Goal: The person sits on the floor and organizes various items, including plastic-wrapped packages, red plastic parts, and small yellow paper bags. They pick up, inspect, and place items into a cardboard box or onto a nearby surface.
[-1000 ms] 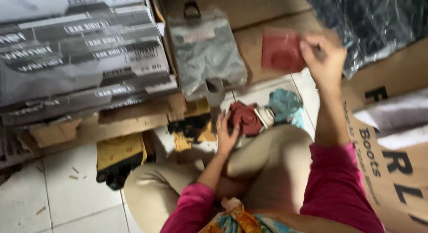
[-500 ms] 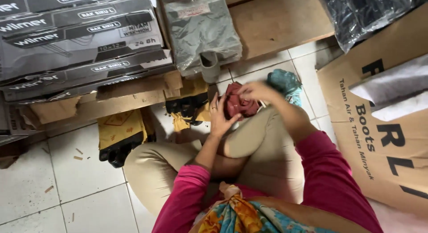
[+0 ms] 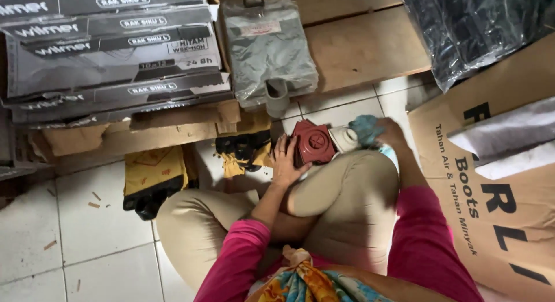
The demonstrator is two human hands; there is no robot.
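Steadying the dark red moulded piece (image 3: pixel 312 141) with your left hand (image 3: pixel 284 163), fingers spread flat on its near edge, you've got it propped at your knee just above the tiled floor (image 3: pixel 69 238). Your right hand (image 3: pixel 388 133) sits closed over a teal cloth (image 3: pixel 364 128), though how tightly I can't tell. Keep that left palm firm so the piece doesn't slide. Around you: stacked grey boxes (image 3: pixel 110 53), a grey plastic bag (image 3: pixel 267 47), brown cardboard (image 3: pixel 497 198) on the right.
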